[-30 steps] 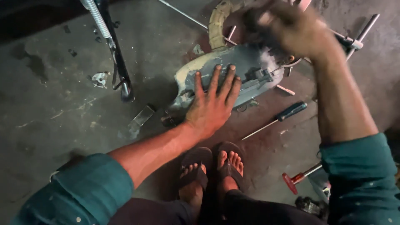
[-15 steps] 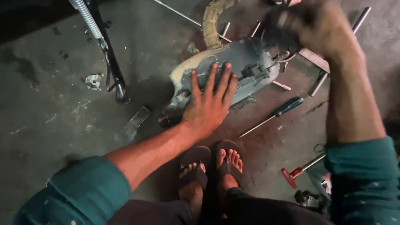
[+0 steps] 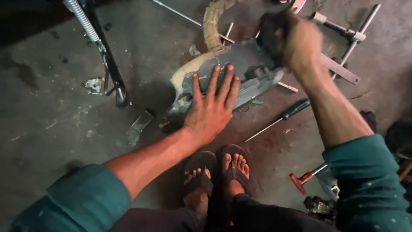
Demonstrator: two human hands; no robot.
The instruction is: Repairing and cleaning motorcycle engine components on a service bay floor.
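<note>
On the concrete floor (image 3: pixel 51 111): left hand (image 3: pixel 212 109), fingers spread flat, pressing a scuffed grey curved metal casing (image 3: pixel 240 64) ahead of sandalled feet; blue-handled screwdriver (image 3: pixel 279 119) beside; right hand (image 3: pixel 296 41), blurred, clenched on something dark at the casing's right end.

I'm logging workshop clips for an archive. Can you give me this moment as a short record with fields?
setting: grey concrete floor, dim light
left hand: flat, fingers spread, pressing on a grey metal casing
right hand: raised over the casing's far end, blurred, closed on something dark, unclear what
nearby: screwdriver, red-handled tool, metal rods
feet: sandals, just below the casing
</note>
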